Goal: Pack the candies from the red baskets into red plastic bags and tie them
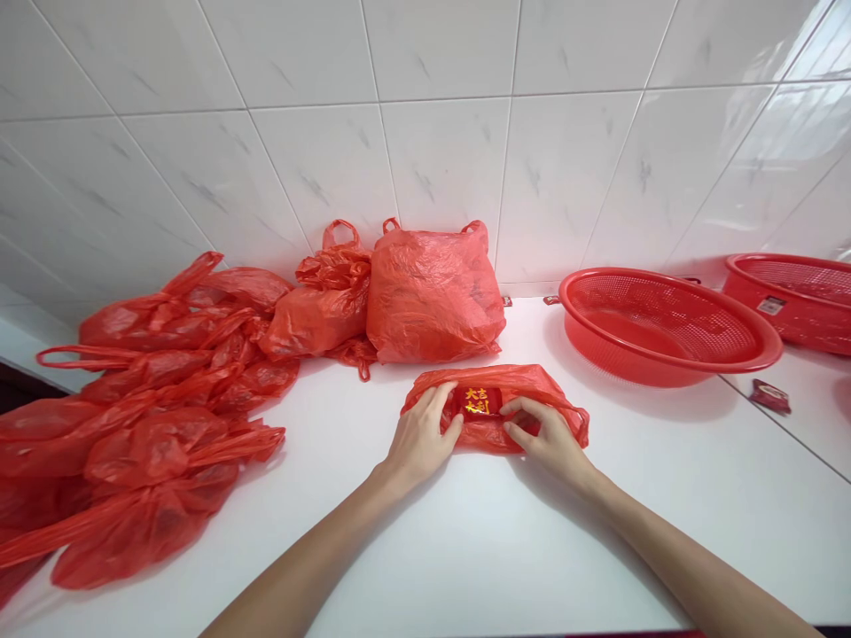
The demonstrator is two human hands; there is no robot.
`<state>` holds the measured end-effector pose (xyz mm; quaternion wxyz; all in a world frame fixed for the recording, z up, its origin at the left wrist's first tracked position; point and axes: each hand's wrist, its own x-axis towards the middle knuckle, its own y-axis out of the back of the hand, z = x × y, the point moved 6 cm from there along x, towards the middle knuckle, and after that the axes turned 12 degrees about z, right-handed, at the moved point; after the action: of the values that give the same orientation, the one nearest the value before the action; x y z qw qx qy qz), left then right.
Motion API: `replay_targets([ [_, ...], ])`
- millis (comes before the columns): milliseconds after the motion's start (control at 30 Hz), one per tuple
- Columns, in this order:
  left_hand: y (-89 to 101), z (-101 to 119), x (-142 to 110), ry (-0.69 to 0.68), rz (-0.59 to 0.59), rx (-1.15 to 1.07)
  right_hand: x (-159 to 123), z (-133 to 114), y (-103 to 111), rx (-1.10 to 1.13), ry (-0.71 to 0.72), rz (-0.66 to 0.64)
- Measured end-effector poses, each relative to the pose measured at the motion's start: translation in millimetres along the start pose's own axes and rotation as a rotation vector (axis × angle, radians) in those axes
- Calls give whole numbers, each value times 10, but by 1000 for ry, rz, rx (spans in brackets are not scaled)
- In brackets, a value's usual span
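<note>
Pinching a crumpled red plastic bag (509, 383), the left hand (420, 439) and right hand (546, 432) half-curl beside its gold-lettered red packet (476, 400).

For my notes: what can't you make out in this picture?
Head view:
Gold-lettered red packet: edges hidden by the left hand and right hand.
Full red bag: contents hidden by its film.
Right red basket: cut off by the edge.
Small red item: too small to read.

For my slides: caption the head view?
Hands hold a red plastic bag around a gold-lettered red packet on a white counter.
</note>
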<state>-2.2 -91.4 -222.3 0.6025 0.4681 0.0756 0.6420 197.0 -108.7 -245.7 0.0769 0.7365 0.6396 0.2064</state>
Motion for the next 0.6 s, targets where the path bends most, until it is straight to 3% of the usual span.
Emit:
replay_targets([
  [600, -30, 17, -15, -24, -67, -13, -27, 5, -35, -128, -12, -20],
])
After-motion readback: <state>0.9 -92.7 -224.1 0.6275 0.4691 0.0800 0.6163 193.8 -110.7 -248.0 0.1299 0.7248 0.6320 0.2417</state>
